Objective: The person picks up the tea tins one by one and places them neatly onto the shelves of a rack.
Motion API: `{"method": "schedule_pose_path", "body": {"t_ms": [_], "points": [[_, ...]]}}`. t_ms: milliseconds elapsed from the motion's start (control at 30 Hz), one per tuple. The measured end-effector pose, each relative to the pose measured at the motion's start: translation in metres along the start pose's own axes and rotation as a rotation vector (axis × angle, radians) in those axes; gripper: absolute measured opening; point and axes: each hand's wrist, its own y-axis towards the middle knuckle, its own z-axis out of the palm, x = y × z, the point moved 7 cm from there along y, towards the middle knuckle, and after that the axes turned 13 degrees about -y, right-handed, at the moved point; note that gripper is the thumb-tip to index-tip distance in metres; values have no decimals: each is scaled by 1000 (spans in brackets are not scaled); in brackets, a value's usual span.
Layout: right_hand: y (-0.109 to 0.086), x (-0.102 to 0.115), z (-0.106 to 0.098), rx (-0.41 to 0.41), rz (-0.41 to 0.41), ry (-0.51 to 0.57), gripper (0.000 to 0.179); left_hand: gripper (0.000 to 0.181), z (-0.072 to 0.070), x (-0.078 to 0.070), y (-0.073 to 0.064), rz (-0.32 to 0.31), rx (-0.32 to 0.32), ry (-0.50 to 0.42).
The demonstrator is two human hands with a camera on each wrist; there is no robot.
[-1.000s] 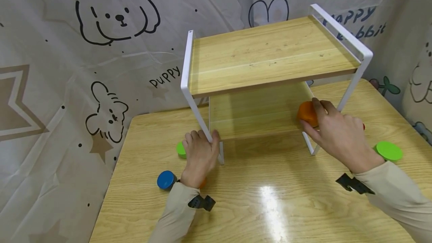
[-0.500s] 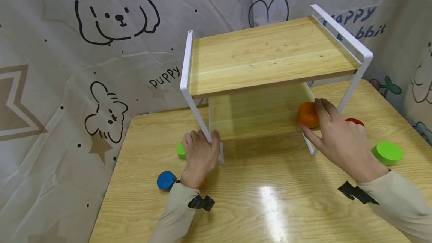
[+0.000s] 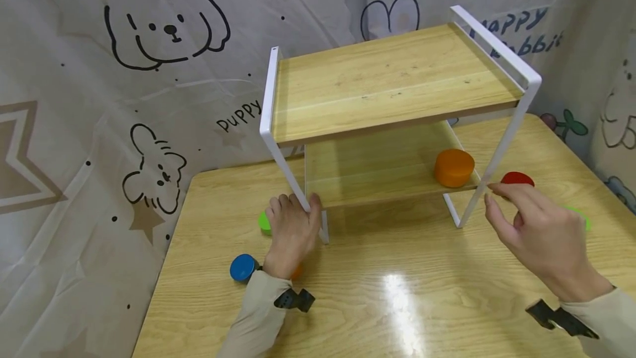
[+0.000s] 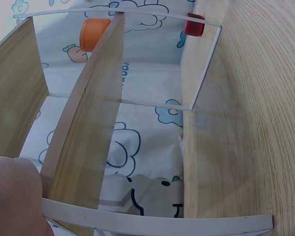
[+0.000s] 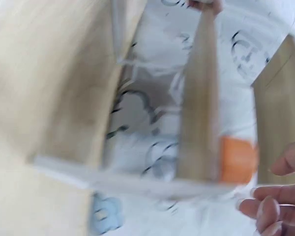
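Observation:
A two-tier shelf rack (image 3: 392,84) with wooden boards and a white frame stands on the table. My left hand (image 3: 293,231) grips its front left leg at the lower board, thumb on the inner side. An orange cylinder block (image 3: 454,168) sits upright at the right end of the lower board; the right wrist view, blurred, shows the same orange block (image 5: 238,160) beside my fingers. Right of the rack's front right leg is my right hand (image 3: 546,231), fingers loosely bent and nothing between them. Behind it on the table lies a red block (image 3: 518,178).
A green block (image 3: 580,217) is mostly hidden behind my right hand. By my left hand are another green block (image 3: 265,223), a blue block (image 3: 243,267) and a partly covered orange piece (image 3: 297,272). A printed cloth (image 3: 208,70) hangs behind the table (image 3: 377,314).
My right hand has let go of the orange block, which stays on the lower board, and has drawn back to the right and down. The left hand keeps its grip on the rack.

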Motion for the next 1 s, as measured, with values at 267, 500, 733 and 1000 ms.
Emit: {"method": "schedule_pose_path", "body": {"t_ms": [267, 500, 733, 1000], "points": [[-43, -49, 26, 297, 110, -137, 51, 52, 0, 1, 0, -23, 7, 8], [-71, -73, 47, 619, 225, -233, 63, 49, -2, -1, -1, -8, -14, 2], [-92, -82, 61, 688, 178, -243, 69, 51, -1, -1, 0, -3, 2, 8], [-111, -87, 68, 785, 220, -202, 70, 51, 0, 0, 1, -14, 10, -2]]}}
